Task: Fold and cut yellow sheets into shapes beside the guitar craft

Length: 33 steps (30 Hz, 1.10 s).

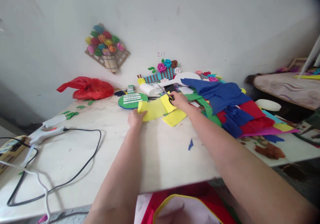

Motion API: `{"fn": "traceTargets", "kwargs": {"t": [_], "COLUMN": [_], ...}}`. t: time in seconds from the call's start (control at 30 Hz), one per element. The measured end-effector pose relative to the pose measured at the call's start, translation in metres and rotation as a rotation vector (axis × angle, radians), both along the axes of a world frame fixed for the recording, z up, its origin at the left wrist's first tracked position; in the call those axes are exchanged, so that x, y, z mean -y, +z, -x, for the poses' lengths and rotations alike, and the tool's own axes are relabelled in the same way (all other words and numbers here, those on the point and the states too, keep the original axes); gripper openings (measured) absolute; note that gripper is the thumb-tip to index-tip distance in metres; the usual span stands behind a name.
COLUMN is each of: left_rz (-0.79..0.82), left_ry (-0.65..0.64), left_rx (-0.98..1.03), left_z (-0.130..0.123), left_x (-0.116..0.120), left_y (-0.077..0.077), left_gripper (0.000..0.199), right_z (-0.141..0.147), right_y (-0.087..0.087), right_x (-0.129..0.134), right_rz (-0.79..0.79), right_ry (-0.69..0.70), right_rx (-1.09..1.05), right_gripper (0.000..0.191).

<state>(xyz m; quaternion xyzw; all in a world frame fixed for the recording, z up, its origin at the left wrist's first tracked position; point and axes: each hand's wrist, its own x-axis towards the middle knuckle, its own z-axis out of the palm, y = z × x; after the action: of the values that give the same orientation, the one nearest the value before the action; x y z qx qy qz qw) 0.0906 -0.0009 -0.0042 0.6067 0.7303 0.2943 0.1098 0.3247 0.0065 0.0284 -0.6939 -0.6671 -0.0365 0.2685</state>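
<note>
My left hand pinches the left end of a yellow crepe paper strip, which lies stretched over the table. At the strip's other end, my right hand grips a pair of scissors by the black handles. The blades point up and to the left, above the paper. Below the right hand rests a second yellow paper piece. Just beyond my left hand is a green guitar-shaped craft with white strips across it.
Blue crepe paper and red paper are heaped at the right. A red plastic bag sits at the back left. The glue gun and its looping black cord occupy the left side. Paper flowers stand against the wall.
</note>
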Motion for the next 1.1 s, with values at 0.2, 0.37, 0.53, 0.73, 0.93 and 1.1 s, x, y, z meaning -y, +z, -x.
{"fn": "traceTargets", "kwargs": {"t": [0.2,0.37,0.53,0.73,0.93,1.1], "left_rz": [0.014,0.034,0.025,0.078,0.122,0.121], "left_ry": [-0.016,-0.044,-0.119,-0.170,-0.168,-0.163], "left_rx": [-0.013,0.030,0.098,0.244,0.488,0.663], "left_z": [-0.002,0.001,0.007,0.010,0.009,0.010], "left_x": [-0.002,-0.004,-0.010,-0.010,-0.005,-0.009], "left_y": [-0.005,-0.004,-0.007,-0.004,-0.001,-0.007], "left_gripper": [0.042,0.044,0.046,0.042,0.036,0.035], "right_z": [0.008,0.020,0.046,0.074,0.070,0.064], "right_y": [-0.007,-0.002,-0.003,-0.028,-0.037,-0.033], "right_x": [-0.002,0.010,0.017,0.018,0.015,0.015], "right_rz": [0.081,-0.051,-0.013,0.121,0.202,0.323], "right_ry": [-0.103,-0.191,-0.088,0.071,0.128,0.310], "right_rx": [0.136,0.134,0.001,-0.187,-0.367,-0.704], "right_gripper": [0.034,0.033,0.033,0.031,0.030,0.026]}}
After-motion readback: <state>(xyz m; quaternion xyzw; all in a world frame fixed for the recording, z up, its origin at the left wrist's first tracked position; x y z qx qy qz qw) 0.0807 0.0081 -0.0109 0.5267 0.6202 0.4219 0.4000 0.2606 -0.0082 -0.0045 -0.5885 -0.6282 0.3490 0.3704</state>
